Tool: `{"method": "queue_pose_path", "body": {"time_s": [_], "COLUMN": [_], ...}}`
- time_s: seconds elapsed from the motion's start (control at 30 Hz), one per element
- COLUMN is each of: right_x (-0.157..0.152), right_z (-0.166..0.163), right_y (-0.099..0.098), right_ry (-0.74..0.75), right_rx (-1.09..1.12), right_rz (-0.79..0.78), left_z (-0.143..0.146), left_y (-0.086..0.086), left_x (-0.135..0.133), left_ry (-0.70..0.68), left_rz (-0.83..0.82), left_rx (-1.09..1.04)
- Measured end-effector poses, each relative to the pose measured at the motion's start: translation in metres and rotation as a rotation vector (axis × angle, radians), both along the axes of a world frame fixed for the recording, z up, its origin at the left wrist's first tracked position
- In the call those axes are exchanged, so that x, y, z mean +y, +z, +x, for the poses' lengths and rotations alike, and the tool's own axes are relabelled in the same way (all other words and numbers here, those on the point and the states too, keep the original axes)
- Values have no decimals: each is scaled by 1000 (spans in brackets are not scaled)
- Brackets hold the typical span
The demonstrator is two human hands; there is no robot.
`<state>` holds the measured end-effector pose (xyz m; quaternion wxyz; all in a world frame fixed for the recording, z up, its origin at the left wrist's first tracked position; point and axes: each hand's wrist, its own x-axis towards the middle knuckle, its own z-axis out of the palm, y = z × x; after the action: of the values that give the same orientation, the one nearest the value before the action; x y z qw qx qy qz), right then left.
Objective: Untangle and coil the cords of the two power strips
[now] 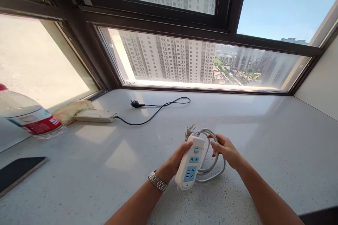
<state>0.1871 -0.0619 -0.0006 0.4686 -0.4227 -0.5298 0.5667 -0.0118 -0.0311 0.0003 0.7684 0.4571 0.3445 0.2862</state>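
A white power strip with light-blue sockets and a blue switch is gripped in my left hand, thumb on its upper end. Its grey cable is looped in coils to the right of the strip. My right hand is closed around part of those coils. The plug of the strip sticks up beyond its far end, prongs pointing away. Some of my left fingers are hidden behind the strip.
At the back lies another long strip-shaped block with a black cord and black plug. A large plastic bottle stands at the left, near a dark flat phone-like object. Windows border the white speckled countertop.
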Motion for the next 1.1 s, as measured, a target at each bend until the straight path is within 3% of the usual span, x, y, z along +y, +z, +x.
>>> {"method": "queue_pose_path", "body": {"time_s": [0.13, 0.27, 0.33, 0.5, 0.63, 0.73, 0.83, 0.97, 1.1], "right_x": [4, 10, 13, 21, 29, 34, 32, 16, -3], "right_z": [-9, -10, -7, 6, 24, 36, 40, 19, -20], "right_y": [-8, -15, -18, -21, -24, -29, -29, -20, -16], "right_ry": [-35, -111, -141, -251, -357, -418, -524, -724, -415], "right_rx": [240, 326, 337, 247, 52, -118, -454, -851, -874], "right_rz": [-159, -298, -360, -411, -320, -256, -60, 470, 850], "left_z": [2, 3, 4, 6, 8, 11, 17, 24, 17], "left_y": [-1, -9, -13, -18, -22, -24, -27, -35, -34], "left_x": [5, 16, 21, 28, 16, 1, -8, -8, 0], "left_ry": [17, 49, 131, 269, 241, 125, -56, -111, -127], "left_rz": [-21, -59, 15, 438, 760, 1072, 1230, 1210, 1123], "left_rx": [71, 126, 174, 508, 687, 774, 781, 751, 535]}}
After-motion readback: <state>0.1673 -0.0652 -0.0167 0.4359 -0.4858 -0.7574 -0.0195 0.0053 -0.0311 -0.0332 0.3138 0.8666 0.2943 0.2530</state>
